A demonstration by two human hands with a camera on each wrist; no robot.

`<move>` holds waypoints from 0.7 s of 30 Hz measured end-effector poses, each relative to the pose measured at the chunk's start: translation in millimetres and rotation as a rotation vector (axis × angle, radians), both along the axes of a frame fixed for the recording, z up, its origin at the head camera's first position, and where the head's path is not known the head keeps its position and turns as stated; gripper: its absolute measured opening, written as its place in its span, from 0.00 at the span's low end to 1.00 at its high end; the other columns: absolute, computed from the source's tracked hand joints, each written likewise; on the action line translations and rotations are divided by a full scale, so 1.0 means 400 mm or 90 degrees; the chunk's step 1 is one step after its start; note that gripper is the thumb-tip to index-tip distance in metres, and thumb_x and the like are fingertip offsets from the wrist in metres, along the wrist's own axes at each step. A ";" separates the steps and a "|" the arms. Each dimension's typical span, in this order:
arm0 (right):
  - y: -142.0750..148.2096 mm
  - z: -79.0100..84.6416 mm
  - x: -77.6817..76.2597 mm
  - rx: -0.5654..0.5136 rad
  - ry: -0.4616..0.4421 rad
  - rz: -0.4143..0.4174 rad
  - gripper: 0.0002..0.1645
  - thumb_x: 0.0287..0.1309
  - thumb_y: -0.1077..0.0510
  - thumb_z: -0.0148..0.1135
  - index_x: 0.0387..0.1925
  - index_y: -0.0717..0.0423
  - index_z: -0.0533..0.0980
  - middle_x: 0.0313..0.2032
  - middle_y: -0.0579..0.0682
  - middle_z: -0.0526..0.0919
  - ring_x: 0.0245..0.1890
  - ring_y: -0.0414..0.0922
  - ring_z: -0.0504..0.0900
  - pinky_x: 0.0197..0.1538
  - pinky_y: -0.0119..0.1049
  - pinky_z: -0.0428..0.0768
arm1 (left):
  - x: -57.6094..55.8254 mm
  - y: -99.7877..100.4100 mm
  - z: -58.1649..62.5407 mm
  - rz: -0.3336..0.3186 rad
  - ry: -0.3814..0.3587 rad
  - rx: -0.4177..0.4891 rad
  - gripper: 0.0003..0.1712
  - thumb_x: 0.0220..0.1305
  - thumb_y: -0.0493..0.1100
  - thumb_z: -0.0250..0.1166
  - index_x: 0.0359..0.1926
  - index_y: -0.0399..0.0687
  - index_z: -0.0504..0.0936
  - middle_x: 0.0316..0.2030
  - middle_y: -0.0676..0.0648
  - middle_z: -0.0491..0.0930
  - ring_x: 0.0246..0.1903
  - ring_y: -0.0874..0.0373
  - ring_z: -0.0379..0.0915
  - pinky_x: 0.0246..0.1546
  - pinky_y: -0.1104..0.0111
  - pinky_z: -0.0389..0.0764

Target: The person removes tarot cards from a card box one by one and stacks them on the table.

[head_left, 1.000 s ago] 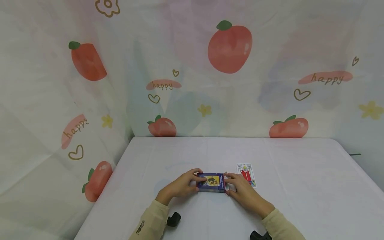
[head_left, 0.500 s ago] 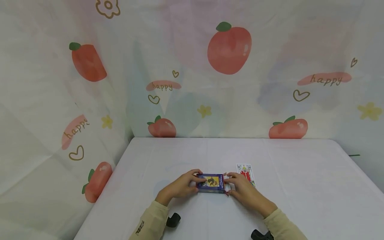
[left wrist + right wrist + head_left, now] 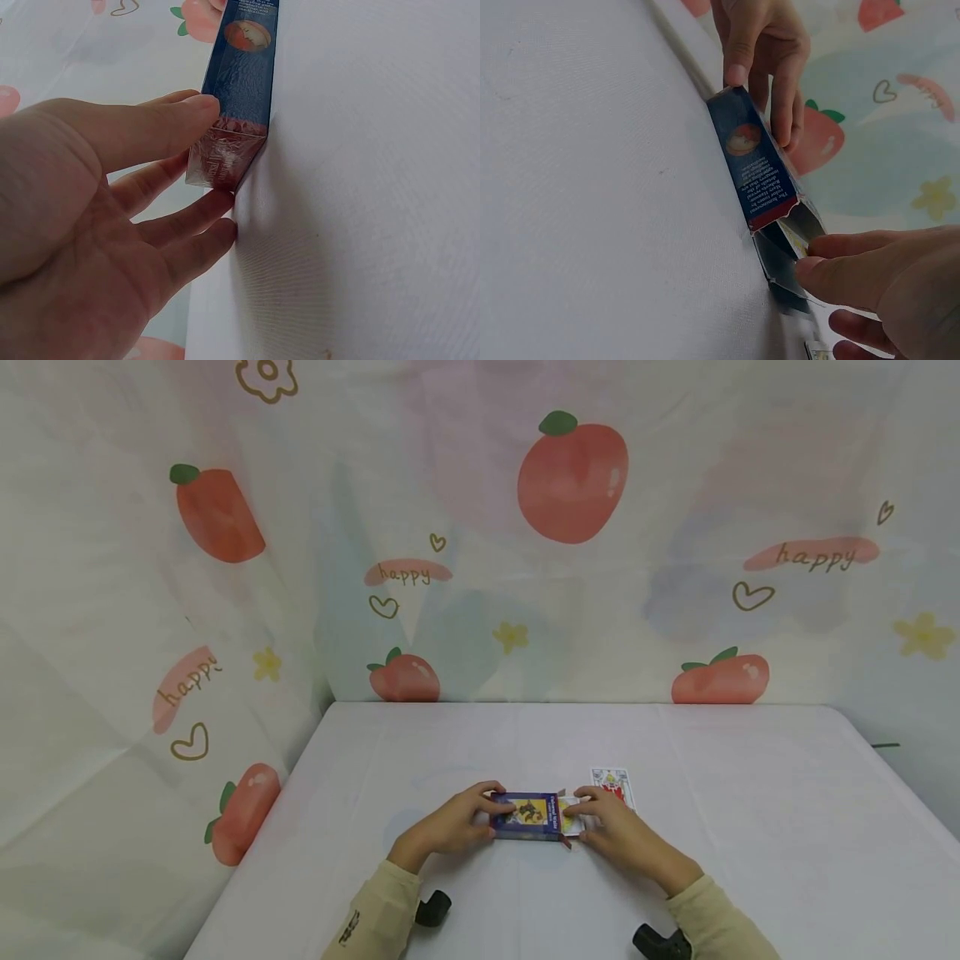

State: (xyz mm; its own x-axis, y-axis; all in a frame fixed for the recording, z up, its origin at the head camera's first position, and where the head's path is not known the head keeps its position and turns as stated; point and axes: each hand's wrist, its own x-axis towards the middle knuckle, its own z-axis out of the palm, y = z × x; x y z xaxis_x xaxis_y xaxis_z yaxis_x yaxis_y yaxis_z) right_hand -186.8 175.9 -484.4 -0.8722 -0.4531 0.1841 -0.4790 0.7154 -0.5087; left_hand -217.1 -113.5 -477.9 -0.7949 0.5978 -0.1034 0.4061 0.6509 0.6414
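Observation:
A dark blue card box with a yellow picture on top lies on the white table. My left hand grips its left end, and in the left wrist view the thumb lies along the box's printed side. From the open right end, its flaps spread, a deck of cards sticks out partway. My right hand pinches that deck between thumb and fingers. In the right wrist view the torn-looking flap hangs near the right thumb. How much of the deck is still inside the box is hidden.
A single card with a red figure lies face up behind the right hand, partly covered by it. Black wrist devices sit at both sleeves. A fruit-printed cloth hangs behind the table's back edge.
My right hand has moved to the right, drawing the deck out of the box's open end. The left hand and box have stayed in place.

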 end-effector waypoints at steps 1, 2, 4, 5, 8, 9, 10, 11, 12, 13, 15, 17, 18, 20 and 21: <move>0.001 0.002 0.000 0.000 -0.004 -0.002 0.17 0.53 0.68 0.71 0.46 0.58 0.86 0.57 0.63 0.79 0.59 0.63 0.77 0.61 0.63 0.76 | 0.000 0.000 0.000 0.002 -0.001 -0.001 0.27 0.67 0.35 0.66 0.66 0.55 0.79 0.72 0.48 0.65 0.75 0.47 0.58 0.74 0.49 0.65; 0.002 0.004 0.000 -0.002 -0.009 -0.005 0.17 0.53 0.68 0.71 0.46 0.59 0.86 0.58 0.63 0.78 0.59 0.63 0.76 0.61 0.62 0.76 | 0.000 0.000 -0.001 0.003 -0.002 -0.002 0.27 0.67 0.35 0.66 0.66 0.55 0.79 0.72 0.48 0.65 0.75 0.47 0.58 0.74 0.49 0.65; 0.004 0.007 0.000 -0.004 -0.016 -0.009 0.17 0.53 0.69 0.71 0.46 0.59 0.86 0.58 0.63 0.78 0.59 0.64 0.76 0.61 0.62 0.76 | 0.001 0.000 -0.002 0.006 -0.003 -0.003 0.27 0.67 0.36 0.66 0.66 0.56 0.79 0.72 0.48 0.65 0.75 0.47 0.58 0.74 0.49 0.64; 0.005 0.008 0.000 -0.007 -0.019 -0.011 0.17 0.52 0.70 0.71 0.46 0.60 0.86 0.58 0.64 0.78 0.60 0.64 0.76 0.62 0.62 0.75 | 0.001 0.000 -0.002 0.007 -0.003 -0.004 0.27 0.67 0.36 0.66 0.66 0.56 0.79 0.72 0.48 0.65 0.75 0.47 0.58 0.74 0.49 0.64; 0.008 0.010 0.000 -0.016 -0.029 -0.016 0.17 0.51 0.71 0.70 0.45 0.61 0.86 0.58 0.64 0.77 0.60 0.64 0.76 0.61 0.62 0.76 | 0.000 0.000 -0.004 0.005 0.001 -0.005 0.27 0.67 0.36 0.66 0.66 0.56 0.79 0.72 0.48 0.65 0.75 0.47 0.59 0.74 0.49 0.65; 0.009 0.010 0.000 -0.022 -0.033 -0.016 0.17 0.51 0.71 0.70 0.45 0.61 0.86 0.58 0.64 0.77 0.59 0.63 0.76 0.60 0.60 0.77 | 0.000 0.000 -0.005 0.004 0.002 -0.004 0.27 0.67 0.35 0.66 0.66 0.56 0.79 0.72 0.48 0.65 0.75 0.47 0.59 0.74 0.50 0.65; 0.011 0.010 0.000 -0.030 -0.038 -0.016 0.17 0.51 0.71 0.69 0.45 0.61 0.86 0.58 0.64 0.77 0.57 0.61 0.77 0.58 0.55 0.79 | 0.000 0.000 -0.005 0.002 0.004 -0.004 0.27 0.67 0.35 0.66 0.66 0.56 0.79 0.72 0.48 0.65 0.75 0.47 0.59 0.74 0.50 0.65; 0.012 0.009 0.000 -0.041 -0.042 -0.016 0.18 0.50 0.72 0.69 0.45 0.62 0.86 0.58 0.64 0.76 0.54 0.58 0.78 0.56 0.50 0.80 | 0.000 -0.001 -0.005 0.001 0.005 -0.004 0.27 0.67 0.35 0.66 0.66 0.56 0.79 0.72 0.48 0.65 0.75 0.47 0.59 0.74 0.50 0.65; 0.014 0.009 0.000 -0.052 -0.048 -0.013 0.18 0.50 0.72 0.69 0.46 0.62 0.85 0.58 0.65 0.76 0.51 0.54 0.78 0.52 0.44 0.81 | 0.000 -0.001 -0.005 0.001 0.005 -0.003 0.27 0.67 0.35 0.66 0.66 0.56 0.79 0.72 0.48 0.65 0.75 0.47 0.59 0.74 0.50 0.65; 0.016 0.009 0.000 -0.065 -0.054 -0.008 0.19 0.50 0.72 0.69 0.47 0.62 0.85 0.58 0.65 0.75 0.48 0.50 0.78 0.48 0.39 0.80 | 0.000 0.000 -0.004 0.001 0.004 -0.003 0.27 0.67 0.35 0.66 0.66 0.56 0.79 0.72 0.48 0.65 0.75 0.47 0.59 0.74 0.50 0.65; 0.020 0.008 -0.001 -0.089 -0.071 -0.005 0.20 0.51 0.72 0.68 0.49 0.64 0.84 0.59 0.65 0.74 0.42 0.42 0.75 0.42 0.31 0.76 | 0.001 0.000 -0.003 0.003 0.002 -0.003 0.27 0.67 0.35 0.66 0.66 0.56 0.79 0.72 0.48 0.65 0.75 0.47 0.59 0.74 0.50 0.65; 0.023 0.007 -0.002 -0.109 -0.086 -0.001 0.21 0.53 0.72 0.67 0.51 0.65 0.83 0.60 0.66 0.72 0.38 0.38 0.73 0.38 0.28 0.74 | 0.002 0.000 0.000 0.005 0.001 -0.004 0.27 0.67 0.35 0.66 0.66 0.56 0.79 0.71 0.48 0.65 0.75 0.47 0.59 0.74 0.49 0.65; 0.024 0.006 -0.002 -0.118 -0.093 -0.001 0.22 0.53 0.72 0.67 0.52 0.66 0.82 0.60 0.67 0.72 0.36 0.37 0.74 0.38 0.27 0.74 | 0.003 0.000 0.001 0.006 0.001 -0.005 0.27 0.67 0.35 0.66 0.66 0.56 0.79 0.71 0.48 0.65 0.75 0.47 0.59 0.73 0.49 0.65; 0.026 0.006 -0.003 -0.134 -0.112 -0.007 0.24 0.53 0.72 0.65 0.54 0.68 0.80 0.61 0.68 0.71 0.36 0.37 0.75 0.37 0.26 0.75 | 0.005 0.000 0.002 0.009 0.001 -0.007 0.27 0.67 0.35 0.66 0.66 0.56 0.79 0.72 0.48 0.65 0.75 0.47 0.59 0.73 0.49 0.66; 0.026 0.006 -0.004 -0.139 -0.120 -0.007 0.24 0.53 0.72 0.65 0.55 0.68 0.80 0.62 0.68 0.71 0.36 0.38 0.75 0.37 0.26 0.75 | 0.006 0.001 0.003 0.011 0.000 -0.007 0.27 0.67 0.35 0.66 0.66 0.56 0.79 0.72 0.48 0.65 0.75 0.47 0.59 0.73 0.49 0.66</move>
State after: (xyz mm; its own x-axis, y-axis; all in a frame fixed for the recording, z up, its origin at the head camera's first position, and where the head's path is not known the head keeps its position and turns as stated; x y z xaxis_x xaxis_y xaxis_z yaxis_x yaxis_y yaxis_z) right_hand -188.2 186.3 -482.0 -0.9053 -0.4102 0.1104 -0.3536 0.5837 -0.7310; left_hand -214.7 -113.3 -476.8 -0.8051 0.5828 -0.1106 0.3946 0.6653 0.6337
